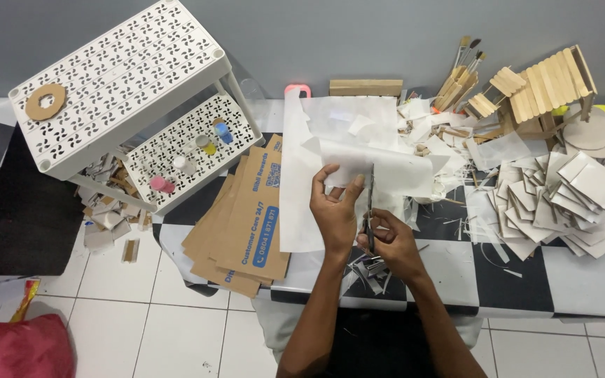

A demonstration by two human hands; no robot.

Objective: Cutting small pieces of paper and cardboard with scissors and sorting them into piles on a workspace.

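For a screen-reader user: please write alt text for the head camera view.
A person's left hand holds a translucent white sheet while the right hand cuts it with scissors over a black-and-white checked table. Nearby are cut white squares, a craft-stick house, flattened cardboard and a white perforated rack.

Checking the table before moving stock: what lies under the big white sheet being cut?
The white sheet lies over the checkered table and overlaps the flattened brown cardboard at its left edge. The left hand holds it. Anything beneath its middle is covered.
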